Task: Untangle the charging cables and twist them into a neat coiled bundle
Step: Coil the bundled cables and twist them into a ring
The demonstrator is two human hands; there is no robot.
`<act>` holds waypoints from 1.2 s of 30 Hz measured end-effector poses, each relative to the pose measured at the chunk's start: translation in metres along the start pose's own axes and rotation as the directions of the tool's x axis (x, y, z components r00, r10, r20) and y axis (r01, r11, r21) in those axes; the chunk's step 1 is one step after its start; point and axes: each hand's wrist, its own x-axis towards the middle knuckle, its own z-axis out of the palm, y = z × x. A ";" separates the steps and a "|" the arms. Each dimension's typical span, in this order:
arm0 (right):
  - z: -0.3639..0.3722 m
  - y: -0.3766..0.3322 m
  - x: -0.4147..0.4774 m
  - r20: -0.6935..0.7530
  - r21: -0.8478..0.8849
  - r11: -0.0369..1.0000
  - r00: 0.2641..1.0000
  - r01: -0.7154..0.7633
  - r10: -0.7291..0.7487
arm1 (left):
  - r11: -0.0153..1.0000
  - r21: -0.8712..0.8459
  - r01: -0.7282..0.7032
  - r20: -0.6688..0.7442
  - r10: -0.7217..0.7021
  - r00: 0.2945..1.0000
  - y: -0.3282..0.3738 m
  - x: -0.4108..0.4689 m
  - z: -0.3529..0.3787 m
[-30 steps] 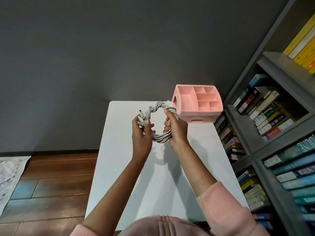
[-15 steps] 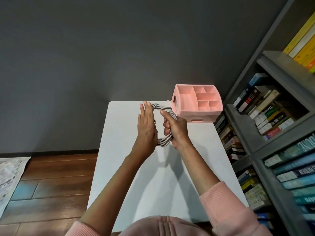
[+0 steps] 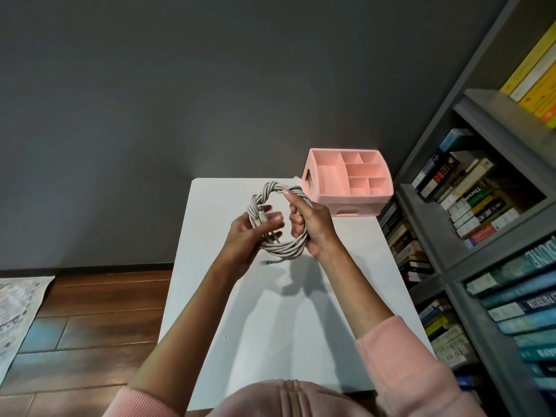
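Note:
A ring of white charging cables (image 3: 264, 192), twisted together, hangs in the air above the white table (image 3: 301, 326). My right hand (image 3: 313, 224) grips the ring's right side, thumb up on the top strand. My left hand (image 3: 251, 239) holds the ring's left and lower side, fingers curled through it over the plug ends. One loose cable end with a small connector (image 3: 267, 262) dangles below the ring toward the table.
A pink organizer (image 3: 349, 179) with several open compartments stands at the table's far right corner. A grey bookshelf (image 3: 469, 230) full of books lines the right side. Wooden floor (image 3: 99, 320) and a patterned mat (image 3: 18, 314) lie to the left.
My left hand has dropped from the top of the ring to its lower left and turned palm up. The ring looks wider, and a loose cable end now hangs below it.

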 end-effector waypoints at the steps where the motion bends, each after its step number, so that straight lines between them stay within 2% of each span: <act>1: 0.000 0.000 0.000 0.023 -0.010 1.000 1.000 -0.006 0.006 | 0.998 -0.043 0.036 0.049 -0.033 0.998 0.003 -0.001 0.001; 4: -0.003 0.000 0.001 0.106 -0.034 0.999 0.994 -0.019 0.023 | 0.989 -0.128 0.078 0.095 -0.066 0.993 0.009 -0.003 0.002; 7: -0.006 0.002 0.001 0.183 -0.064 0.998 0.983 0.000 0.012 | 0.954 -0.225 0.198 0.113 -0.176 0.978 0.017 -0.002 0.006; 10: -0.006 0.004 0.002 0.147 -0.056 0.998 0.989 -0.006 0.014 | 0.944 -0.209 0.255 0.086 -0.242 0.966 0.019 -0.002 0.012; 13: -0.006 0.006 0.001 0.120 -0.046 0.999 0.993 0.016 -0.010 | 0.899 -0.278 0.339 0.096 -0.325 0.941 0.015 -0.002 0.015; 15: -0.006 0.008 0.000 0.147 -0.022 0.999 0.988 0.042 -0.038 | 0.844 -0.336 0.418 0.122 -0.401 0.908 0.015 -0.002 0.016; 18: -0.006 0.007 -0.001 0.217 0.005 0.998 0.974 0.063 -0.063 | 0.812 -0.363 0.457 0.150 -0.433 0.889 0.018 -0.002 0.015; 22: -0.005 0.002 -0.001 0.210 0.032 0.997 0.974 0.075 -0.080 | 0.875 -0.325 0.359 0.120 -0.338 0.933 0.018 -0.003 0.016; 27: -0.003 -0.004 0.003 0.087 -0.048 0.988 0.986 0.146 -0.142 | 0.985 -0.156 0.067 0.051 -0.059 0.997 0.016 -0.012 0.015; 31: -0.004 -0.008 0.003 0.055 -0.031 0.986 0.985 0.165 -0.163 | 0.984 -0.176 0.039 0.053 -0.030 0.998 0.005 -0.017 0.013; 33: -0.004 -0.009 0.003 0.032 -0.014 0.985 0.985 0.170 -0.170 | 0.959 -0.272 0.079 -0.064 -0.101 0.993 -0.003 -0.020 0.014; 34: -0.004 -0.009 0.003 0.016 -0.002 0.985 0.985 0.174 -0.174 | 0.937 -0.323 0.134 -0.146 -0.189 0.971 -0.010 -0.020 0.014; 35: -0.004 -0.009 0.003 0.001 0.014 0.983 0.984 0.181 -0.181 | 0.912 -0.351 0.212 -0.247 -0.308 0.919 -0.019 -0.020 0.013; 36: -0.005 -0.010 0.003 -0.012 0.032 0.982 0.982 0.188 -0.188 | 0.878 -0.353 0.324 -0.334 -0.441 0.833 -0.029 -0.020 0.012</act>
